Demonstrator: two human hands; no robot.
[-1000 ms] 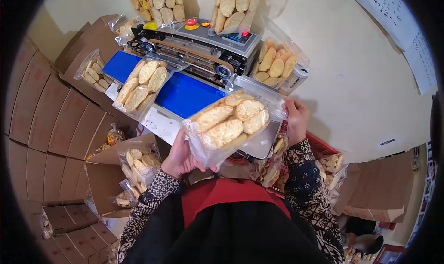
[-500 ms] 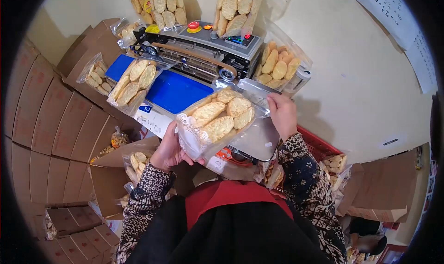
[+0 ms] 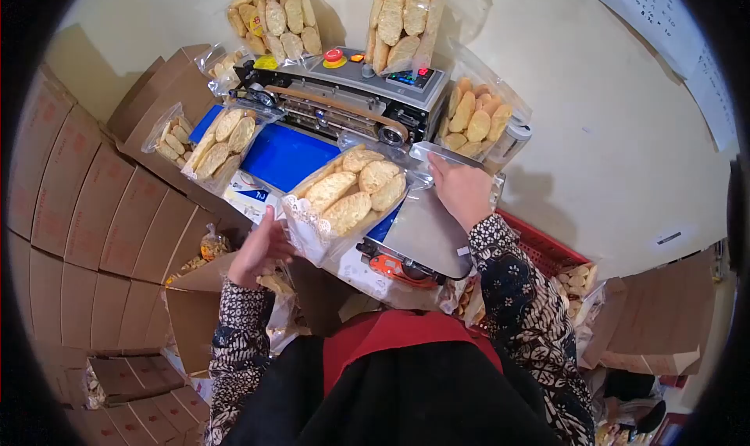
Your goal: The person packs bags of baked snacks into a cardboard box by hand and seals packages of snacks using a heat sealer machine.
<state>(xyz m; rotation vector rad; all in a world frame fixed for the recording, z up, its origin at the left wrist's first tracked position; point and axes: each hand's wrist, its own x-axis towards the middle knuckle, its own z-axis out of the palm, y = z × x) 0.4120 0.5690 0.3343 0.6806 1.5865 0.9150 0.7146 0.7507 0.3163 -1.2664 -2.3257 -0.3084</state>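
A clear bag of toasted bread slices, with a white lacy paper at its near end, lies tilted on the front of a band sealer. My left hand is open beside the lacy end, thumb raised, fingertips close to or touching the bag. My right hand is closed on the clear film of the bag's upper edge, at the metal guide strip; the thumb is hidden. A blue belt runs along the sealer, and another filled bag sits on its left part.
Filled bags stand behind the sealer, with another bag and a white canister at its right. Cardboard boxes are stacked left. A red crate and an orange-handled tool are near the front.
The bag has moved slightly left, onto the sealer's front. My left hand has let go of its base and moved left. My right hand has moved slightly left and down, to the guide strip.
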